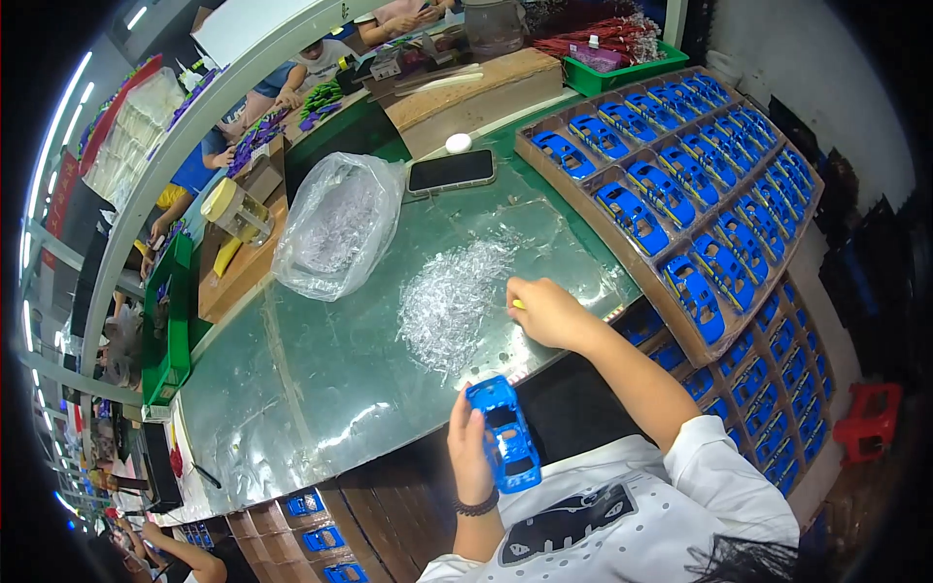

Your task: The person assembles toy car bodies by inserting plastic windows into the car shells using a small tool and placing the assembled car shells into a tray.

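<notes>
A blue toy car body (505,437) with window openings is held in my left hand (470,457), just off the table's front edge. The fingers wrap its left side. Over the table, my right hand (546,313) is closed in a pinch on a thin yellow tool (519,304); only a short bit of it shows, so its kind is unclear. Just left of that hand lies a heap of small clear plastic pieces (449,306). Behind the heap sits an open clear plastic bag (342,223) with more of these pieces inside.
A phone (452,173) and a round white lid (459,144) lie at the back of the green table (340,389). To the right, a divided cardboard tray (622,262) holds rows of blue car bodies, with more trays below. A jar (238,212) stands left. Other people work beyond.
</notes>
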Demonstrator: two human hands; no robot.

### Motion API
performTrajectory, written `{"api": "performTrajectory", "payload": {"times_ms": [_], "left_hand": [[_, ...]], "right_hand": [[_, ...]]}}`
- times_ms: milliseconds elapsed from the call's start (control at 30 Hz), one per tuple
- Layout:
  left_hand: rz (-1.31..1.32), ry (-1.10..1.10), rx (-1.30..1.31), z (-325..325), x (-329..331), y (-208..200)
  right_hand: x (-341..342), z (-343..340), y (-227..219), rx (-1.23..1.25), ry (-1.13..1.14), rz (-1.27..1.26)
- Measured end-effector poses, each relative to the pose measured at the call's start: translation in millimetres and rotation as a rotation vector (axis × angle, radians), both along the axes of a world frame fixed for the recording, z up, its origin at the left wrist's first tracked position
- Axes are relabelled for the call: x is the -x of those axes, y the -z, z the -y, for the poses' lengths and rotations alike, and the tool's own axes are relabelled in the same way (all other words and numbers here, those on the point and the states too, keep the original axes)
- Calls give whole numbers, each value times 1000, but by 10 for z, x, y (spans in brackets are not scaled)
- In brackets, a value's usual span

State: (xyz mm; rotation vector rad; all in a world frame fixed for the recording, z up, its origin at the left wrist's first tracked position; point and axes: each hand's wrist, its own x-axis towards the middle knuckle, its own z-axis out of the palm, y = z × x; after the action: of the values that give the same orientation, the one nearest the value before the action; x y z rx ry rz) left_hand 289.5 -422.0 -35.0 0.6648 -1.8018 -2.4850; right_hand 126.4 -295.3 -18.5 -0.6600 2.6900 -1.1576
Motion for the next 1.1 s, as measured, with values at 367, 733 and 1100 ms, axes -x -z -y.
{"api": "performTrajectory", "payload": {"times_ms": [367, 733, 1100], "left_hand": [[-151, 115, 42, -244, 228, 91], [-228, 83, 174, -385, 201, 159], [-224, 124, 430, -333, 207, 203]], "right_hand": [[-529, -322, 24, 296, -128, -176], [-757, -172, 166, 172, 144, -185], [-813, -71, 154, 120, 264, -175]]}}
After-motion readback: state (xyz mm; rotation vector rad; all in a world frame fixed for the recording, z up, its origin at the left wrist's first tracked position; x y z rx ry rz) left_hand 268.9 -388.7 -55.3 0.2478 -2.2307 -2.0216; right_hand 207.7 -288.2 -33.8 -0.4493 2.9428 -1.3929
